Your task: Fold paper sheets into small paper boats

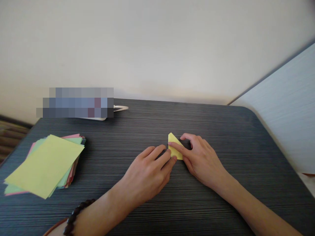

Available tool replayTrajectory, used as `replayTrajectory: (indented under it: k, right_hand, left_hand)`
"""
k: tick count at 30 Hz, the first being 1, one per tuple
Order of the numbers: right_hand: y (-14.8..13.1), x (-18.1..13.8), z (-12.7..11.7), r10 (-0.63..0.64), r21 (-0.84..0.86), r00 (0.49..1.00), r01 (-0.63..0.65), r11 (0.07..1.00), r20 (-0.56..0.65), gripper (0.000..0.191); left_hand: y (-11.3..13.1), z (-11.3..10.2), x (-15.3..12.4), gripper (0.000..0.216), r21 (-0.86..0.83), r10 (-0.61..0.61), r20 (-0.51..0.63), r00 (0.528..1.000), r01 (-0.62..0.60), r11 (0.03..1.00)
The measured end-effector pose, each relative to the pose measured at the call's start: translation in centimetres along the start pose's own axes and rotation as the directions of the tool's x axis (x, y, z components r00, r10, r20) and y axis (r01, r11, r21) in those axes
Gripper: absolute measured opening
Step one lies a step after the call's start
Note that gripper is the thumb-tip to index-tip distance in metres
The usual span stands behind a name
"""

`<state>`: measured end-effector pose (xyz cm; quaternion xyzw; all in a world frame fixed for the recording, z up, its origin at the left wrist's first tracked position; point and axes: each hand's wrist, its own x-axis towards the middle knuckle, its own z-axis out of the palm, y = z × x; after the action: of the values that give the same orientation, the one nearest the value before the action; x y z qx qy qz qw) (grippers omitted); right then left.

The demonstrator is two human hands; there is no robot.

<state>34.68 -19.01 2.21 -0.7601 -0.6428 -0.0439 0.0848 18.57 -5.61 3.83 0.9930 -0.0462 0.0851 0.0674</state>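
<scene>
A small piece of yellow paper, folded to a pointed shape with a slanting right edge, lies on the dark table in front of me. My left hand comes from the lower left, its fingertips pressing on the paper's lower left part. My right hand holds the paper from the right, its index finger laid across the middle and its thumb by the lower right edge. Fingers cover parts of the paper, so its exact folds are hidden. A dark beaded bracelet circles my left wrist.
To the left lies a stack of coloured paper sheets, yellow on top, with green and pink below. Behind it a blurred-out object stands near the wall, a white loop beside it. The dark wood-grain table meets a pale wall.
</scene>
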Motion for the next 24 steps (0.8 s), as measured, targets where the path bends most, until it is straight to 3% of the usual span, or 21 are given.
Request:
replayTrajectory:
  k: [10,19,24]
  right_hand:
    - [-1.2,0.5,-0.3,0.092,-0.127,0.996,-0.09,0.988,0.008,0.042]
    - [-0.6,-0.2,0.3,0.004,0.048,0.999,-0.002,0.999,-0.042,0.046]
    - [-0.6,0.0,0.7,0.065,0.035,0.997,-0.064,0.997,-0.037,0.048]
  left_hand:
    - [0.2,-0.2,0.3,0.027,0.005,0.01,0.012,1.0,-0.01,1.0]
    - [0.5,-0.2,0.2,0.029,0.067,-0.022,0.029,0.999,0.02,0.998]
    - [0.7,-0.1,0.2,0.028,0.056,-0.003,0.04,0.999,0.001,0.998]
